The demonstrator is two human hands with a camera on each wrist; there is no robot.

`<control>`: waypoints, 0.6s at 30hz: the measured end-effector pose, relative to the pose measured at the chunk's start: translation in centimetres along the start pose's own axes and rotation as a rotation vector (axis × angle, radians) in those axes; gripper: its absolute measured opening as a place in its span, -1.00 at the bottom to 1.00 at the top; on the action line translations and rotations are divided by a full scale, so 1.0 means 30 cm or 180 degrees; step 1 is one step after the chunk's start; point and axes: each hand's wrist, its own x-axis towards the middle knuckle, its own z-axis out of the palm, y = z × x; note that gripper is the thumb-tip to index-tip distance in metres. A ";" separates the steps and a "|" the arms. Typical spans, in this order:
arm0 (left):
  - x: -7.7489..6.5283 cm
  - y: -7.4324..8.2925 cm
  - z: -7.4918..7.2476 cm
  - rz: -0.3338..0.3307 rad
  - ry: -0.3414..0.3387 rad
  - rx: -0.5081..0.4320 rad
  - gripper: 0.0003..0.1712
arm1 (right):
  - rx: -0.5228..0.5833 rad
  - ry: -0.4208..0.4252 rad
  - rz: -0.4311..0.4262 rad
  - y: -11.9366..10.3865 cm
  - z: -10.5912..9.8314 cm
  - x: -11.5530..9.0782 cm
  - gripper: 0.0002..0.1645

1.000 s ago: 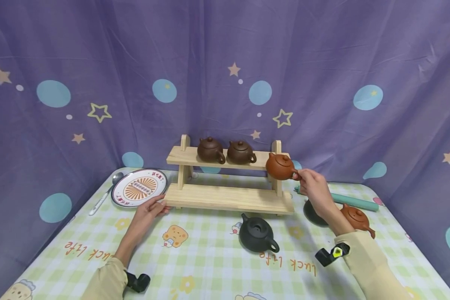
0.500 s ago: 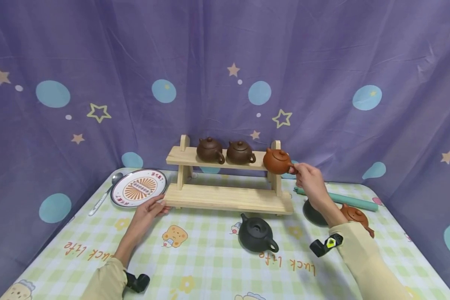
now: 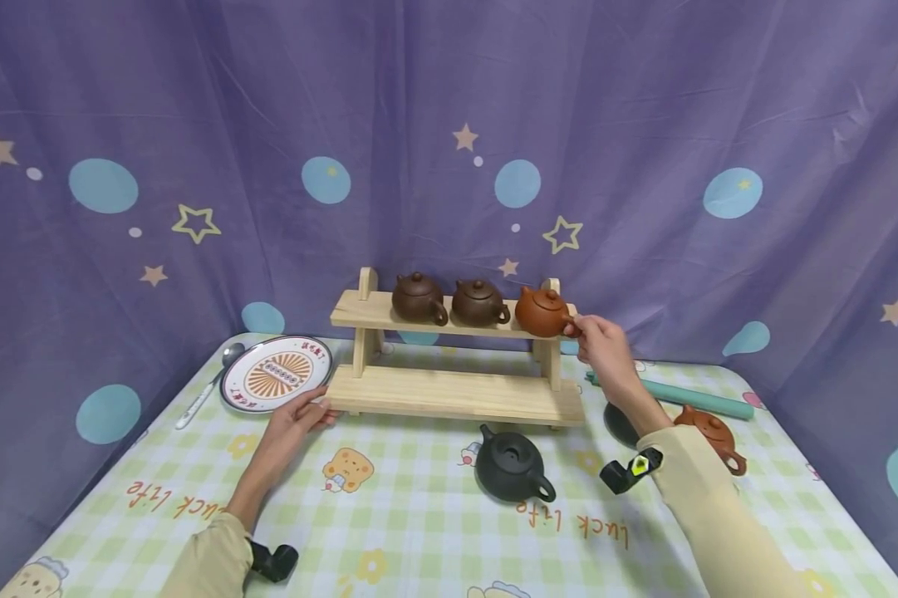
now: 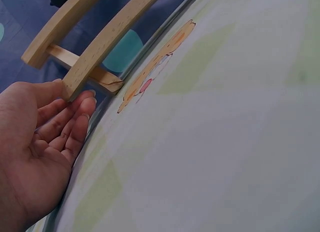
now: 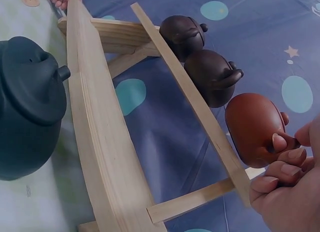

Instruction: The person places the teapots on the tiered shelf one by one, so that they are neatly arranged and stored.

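Observation:
My right hand (image 3: 606,355) pinches the handle of an orange-brown teapot (image 3: 542,313) at the right end of the upper shelf. In the right wrist view that teapot (image 5: 254,128) sits close beside the board's edge, its handle between thumb and fingers. Two dark brown teapots (image 3: 418,297) stand on the same shelf to its left. With thumb above and fingers below, my left hand (image 3: 291,428) grips the left end of the lower board of the wooden rack (image 3: 449,394). The left wrist view shows the thumb on the board's corner (image 4: 75,84).
A black teapot (image 3: 512,467) stands before the rack. Right of it, partly behind my right arm, are another orange-brown teapot (image 3: 710,433), a dark round item (image 3: 620,423) and a green rolled item (image 3: 703,400). On the left lie a plate (image 3: 247,378) and a spoon (image 3: 198,407).
My right hand has carried the orange-brown teapot left and slightly up, from beyond the rack's right end to over the upper shelf. The left hand keeps its place on the rack.

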 end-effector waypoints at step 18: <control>0.000 0.003 0.002 0.0010 0.0007 0.0028 -0.36 | -0.0148 0.0071 0.0102 -0.002 0.022 0.028 -0.66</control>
